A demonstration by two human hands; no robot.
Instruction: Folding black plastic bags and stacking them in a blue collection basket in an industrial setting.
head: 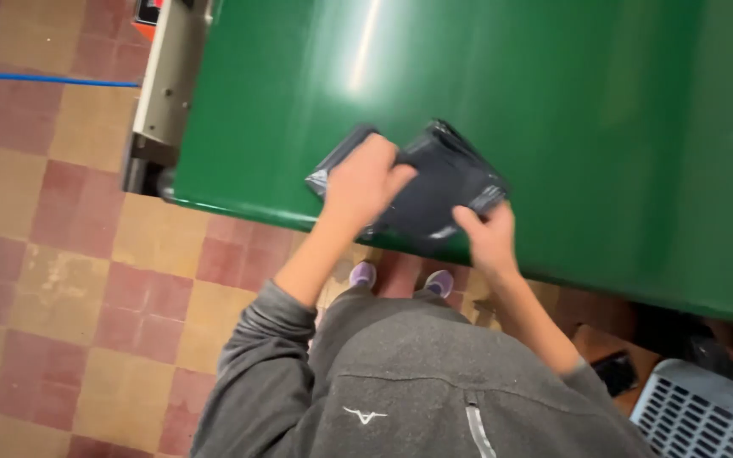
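A dark grey plastic mailer bag (439, 178) lies on the near edge of a glossy green table (553, 93). My left hand (365, 182) presses down on the bag's left part, fingers curled over a fold. My right hand (487, 235) grips the bag's lower right corner at the table edge. Both forearms come out of pushed-up grey sleeves. The bag looks partly folded, and its contents are hidden.
A red and tan checkered tile floor (61, 280) spreads to the left. A beige metal machine frame (163, 85) adjoins the table's left end. A pale blue plastic crate (706, 411) sits at the lower right, with dark items beside it under the table.
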